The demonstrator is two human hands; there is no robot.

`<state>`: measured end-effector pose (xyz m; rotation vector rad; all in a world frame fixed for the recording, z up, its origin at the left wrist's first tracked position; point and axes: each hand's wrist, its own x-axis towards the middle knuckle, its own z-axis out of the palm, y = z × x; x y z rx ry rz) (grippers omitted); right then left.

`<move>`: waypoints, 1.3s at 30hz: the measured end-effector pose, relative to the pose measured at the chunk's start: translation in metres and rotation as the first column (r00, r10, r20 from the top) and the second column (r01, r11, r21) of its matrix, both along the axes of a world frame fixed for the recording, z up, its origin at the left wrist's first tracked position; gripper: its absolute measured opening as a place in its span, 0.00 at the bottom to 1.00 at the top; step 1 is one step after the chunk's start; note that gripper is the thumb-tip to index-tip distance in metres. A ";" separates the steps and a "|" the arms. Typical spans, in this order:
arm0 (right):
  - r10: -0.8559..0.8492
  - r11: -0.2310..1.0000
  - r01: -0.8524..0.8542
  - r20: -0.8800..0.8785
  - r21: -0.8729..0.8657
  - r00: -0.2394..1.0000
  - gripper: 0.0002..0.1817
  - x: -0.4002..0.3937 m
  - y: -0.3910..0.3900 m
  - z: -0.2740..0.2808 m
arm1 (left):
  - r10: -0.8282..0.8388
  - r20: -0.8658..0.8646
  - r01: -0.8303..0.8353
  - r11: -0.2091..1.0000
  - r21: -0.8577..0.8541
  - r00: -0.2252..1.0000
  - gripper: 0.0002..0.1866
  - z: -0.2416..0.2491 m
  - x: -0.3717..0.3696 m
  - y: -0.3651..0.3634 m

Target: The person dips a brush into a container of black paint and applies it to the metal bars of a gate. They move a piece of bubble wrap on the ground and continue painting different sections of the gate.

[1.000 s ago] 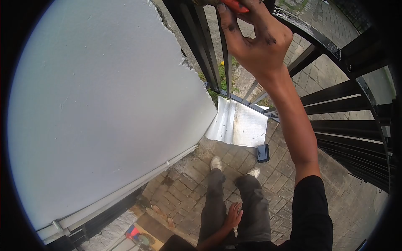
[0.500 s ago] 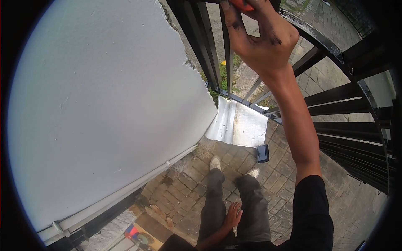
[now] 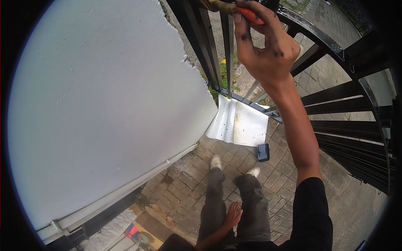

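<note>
My right hand (image 3: 270, 52), dark smears on its skin, is raised to the top of the view by the black metal fence (image 3: 331, 35). Its fingers are closed round the red handle of a paintbrush (image 3: 250, 16). The brush's brownish head end points left against the fence's upper part and is partly cut off by the frame edge. Low down, my left hand (image 3: 233, 215) hangs in front of my thighs, fingers stretched out and holding nothing.
A large white wall (image 3: 109, 92) fills the left side. White sheeting (image 3: 249, 123) with dark specks lies at the fence's foot. Beside it on the paving (image 3: 284, 167) sits a dark rectangular container (image 3: 263, 152). A red and blue object (image 3: 133, 231) is at the lower left.
My right hand has come slightly down and right, so more of the paintbrush shows. My left hand stays in place.
</note>
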<state>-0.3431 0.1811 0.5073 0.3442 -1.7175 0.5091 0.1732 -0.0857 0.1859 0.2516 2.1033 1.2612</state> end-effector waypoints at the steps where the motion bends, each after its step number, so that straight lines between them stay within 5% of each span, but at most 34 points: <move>1: -0.012 0.999 0.011 -0.021 -0.037 1.000 0.17 0.000 0.000 0.002 | -0.015 -0.017 0.015 1.000 -0.009 1.000 0.24 0.001 0.000 0.000; 9: 0.100 0.993 -0.103 -0.057 -0.063 0.993 0.15 -0.006 0.002 -0.008 | -0.020 0.005 0.020 1.000 -0.003 1.000 0.24 0.000 0.001 0.003; 12: -0.092 0.994 0.092 -0.005 0.064 0.996 0.15 0.010 -0.005 -0.011 | -0.022 0.040 0.023 0.999 -0.027 0.999 0.24 0.005 0.006 0.004; 14: 0.059 0.997 -0.054 0.078 -0.061 0.995 0.15 0.002 -0.001 -0.026 | 0.007 -0.003 -0.006 1.000 0.030 1.000 0.24 0.005 0.007 0.007; 18: -0.025 1.000 0.026 0.057 -0.014 0.998 0.14 0.008 -0.001 -0.032 | 0.001 0.014 -0.001 1.000 -0.001 1.000 0.24 0.007 0.007 0.011; 21: 0.100 0.991 -0.090 0.098 -0.104 0.990 0.15 0.005 -0.004 -0.036 | 0.000 0.017 0.000 1.000 0.012 1.000 0.24 0.001 0.014 0.010; 23: 0.004 0.999 -0.001 0.053 -0.053 0.999 0.15 -0.001 -0.001 -0.036 | 0.005 0.044 -0.005 1.000 0.010 0.999 0.24 0.001 0.014 0.010; 39: 0.044 0.992 -0.049 -0.044 -0.113 0.998 0.16 0.022 0.010 -0.048 | 0.004 0.076 -0.007 0.999 0.038 0.997 0.24 0.003 0.010 0.008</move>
